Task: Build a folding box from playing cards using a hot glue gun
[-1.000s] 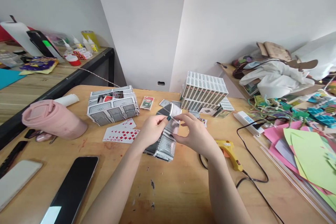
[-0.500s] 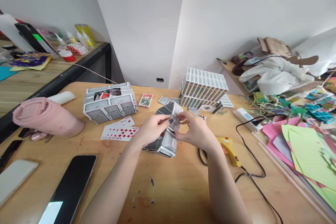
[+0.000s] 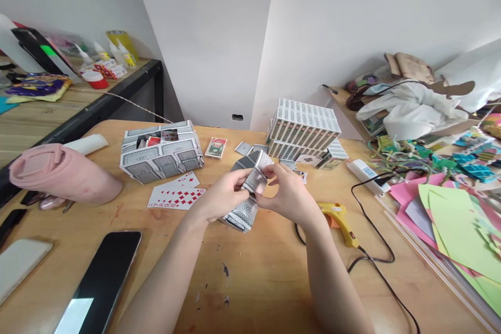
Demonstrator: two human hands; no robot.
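A grey-and-white patterned piece built of playing cards [image 3: 243, 215] is tilted between my hands at the middle of the table. My left hand [image 3: 224, 193] grips its left side, the fingers closed on a card edge. From the right, my right hand [image 3: 285, 190] pinches the same piece near its upper part with thumb and fingers. The fingertips partly hide where the cards meet. Left of my hands lie loose diamond cards [image 3: 174, 195], face up. Behind them stands a box made of playing cards [image 3: 162, 154] with an opening in its top.
Card packs [image 3: 305, 120] are stacked at the back, near a single pack [image 3: 216, 147]. A yellow glue gun [image 3: 340, 222] lies right, its cord trailing past a power strip [image 3: 368, 176]. A pink tumbler [image 3: 70, 175] and a phone [image 3: 104, 276] are left. Coloured paper [image 3: 454, 229] covers the right side.
The card piece has turned and tilted a little between my hands, its lower end shifting left. My left thumb has moved down along it. The view has shifted slightly.
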